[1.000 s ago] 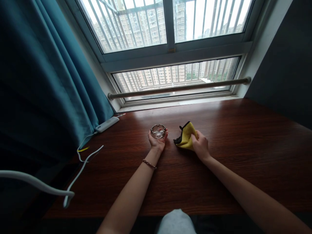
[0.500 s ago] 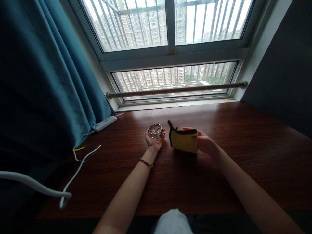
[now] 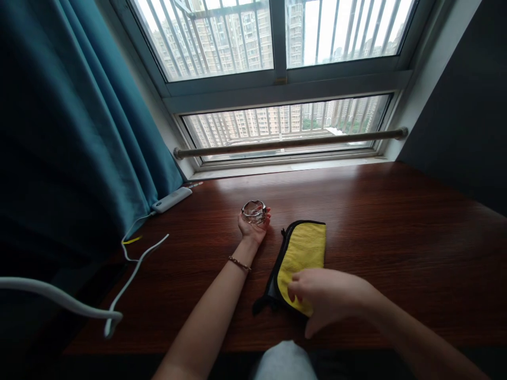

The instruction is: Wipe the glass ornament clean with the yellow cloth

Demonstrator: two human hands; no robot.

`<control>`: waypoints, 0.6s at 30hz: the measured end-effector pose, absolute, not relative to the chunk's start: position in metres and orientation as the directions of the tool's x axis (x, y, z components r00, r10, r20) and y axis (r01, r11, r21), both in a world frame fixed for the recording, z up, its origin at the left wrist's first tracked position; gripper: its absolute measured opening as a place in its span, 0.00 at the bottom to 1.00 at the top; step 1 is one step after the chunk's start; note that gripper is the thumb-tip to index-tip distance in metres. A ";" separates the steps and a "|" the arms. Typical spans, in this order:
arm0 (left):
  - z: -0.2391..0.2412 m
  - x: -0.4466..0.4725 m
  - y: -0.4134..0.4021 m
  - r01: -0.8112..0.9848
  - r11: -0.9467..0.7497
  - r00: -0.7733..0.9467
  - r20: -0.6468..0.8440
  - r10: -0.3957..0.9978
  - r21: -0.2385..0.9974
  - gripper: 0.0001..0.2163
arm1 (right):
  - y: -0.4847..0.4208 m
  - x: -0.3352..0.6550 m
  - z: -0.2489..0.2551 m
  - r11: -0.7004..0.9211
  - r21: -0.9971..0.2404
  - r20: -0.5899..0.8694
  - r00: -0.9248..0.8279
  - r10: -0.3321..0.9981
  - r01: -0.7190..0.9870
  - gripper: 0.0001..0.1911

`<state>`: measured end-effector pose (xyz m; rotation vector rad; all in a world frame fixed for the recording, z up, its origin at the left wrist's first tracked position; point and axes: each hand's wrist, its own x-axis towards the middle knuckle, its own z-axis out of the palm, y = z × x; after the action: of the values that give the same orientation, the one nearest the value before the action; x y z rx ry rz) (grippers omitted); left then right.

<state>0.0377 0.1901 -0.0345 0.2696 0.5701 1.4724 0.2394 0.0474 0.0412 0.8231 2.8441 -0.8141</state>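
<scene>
A small clear glass ashtray (image 3: 254, 211) rests in my left hand (image 3: 253, 228), which lies palm up on the dark wooden table (image 3: 396, 232) and cups it. A yellow cloth with a black edge (image 3: 301, 253) lies spread flat on the table to the right of that hand. My right hand (image 3: 325, 298) is at the cloth's near end, fingers pinching its near edge.
A white power bank (image 3: 172, 200) with a white cable (image 3: 134, 258) lies at the table's back left, beside a teal curtain (image 3: 71, 137). A wooden rail (image 3: 289, 143) runs along the window behind the table. A dark wall stands at the right.
The cloth went from bunched, to held up unfolded, to spread flat on the table. My right hand drew back toward me with its near end. My left hand kept still with the ashtray.
</scene>
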 end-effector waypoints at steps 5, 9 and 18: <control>-0.036 0.037 0.190 -0.867 0.115 0.016 -0.203 0.979 0.484 0.26 | -0.016 0.209 0.012 0.767 -0.033 -0.085 -0.766 0.637 0.641 0.12; -0.038 0.036 0.191 -0.876 0.127 0.038 -0.196 0.980 0.466 0.26 | -0.015 0.213 -0.004 0.759 -0.028 0.041 -0.758 0.651 0.650 0.12; -0.038 0.035 0.193 -0.873 0.124 0.033 -0.197 0.980 0.471 0.27 | 0.137 0.299 0.008 0.113 -0.962 0.031 -0.309 0.951 0.250 0.15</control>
<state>0.0349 0.1928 -0.0385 0.2461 0.5337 1.4482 0.2991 0.1372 0.0079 1.9257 2.7167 -2.0069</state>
